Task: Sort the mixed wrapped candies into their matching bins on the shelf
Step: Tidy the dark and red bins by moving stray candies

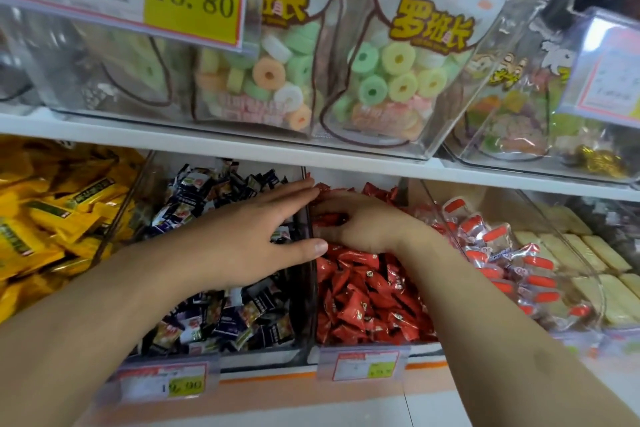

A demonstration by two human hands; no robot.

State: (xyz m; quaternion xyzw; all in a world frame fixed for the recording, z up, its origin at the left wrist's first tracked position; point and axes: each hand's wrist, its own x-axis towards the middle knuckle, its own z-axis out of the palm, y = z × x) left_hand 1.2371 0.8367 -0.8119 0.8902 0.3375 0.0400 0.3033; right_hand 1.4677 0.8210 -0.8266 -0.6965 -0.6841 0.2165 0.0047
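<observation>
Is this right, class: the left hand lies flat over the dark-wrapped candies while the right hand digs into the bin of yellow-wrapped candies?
One detail is wrong. In the head view the right hand digs into the bin of red-wrapped candies, not yellow. The left hand does lie flat over the dark-wrapped candies.

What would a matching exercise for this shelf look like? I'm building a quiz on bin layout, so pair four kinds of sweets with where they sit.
Column one:
1. yellow wrapped candies
2. dark wrapped candies
3. red wrapped candies
4. pastel ring sweets

Column two:
A. upper shelf, in clear bins with cartoon bags
B. lower shelf, in the bin under the right hand
C. lower shelf, far left
D. lower shelf, in the bin under the left hand

Pairs: 1-C, 2-D, 3-B, 4-A
</observation>
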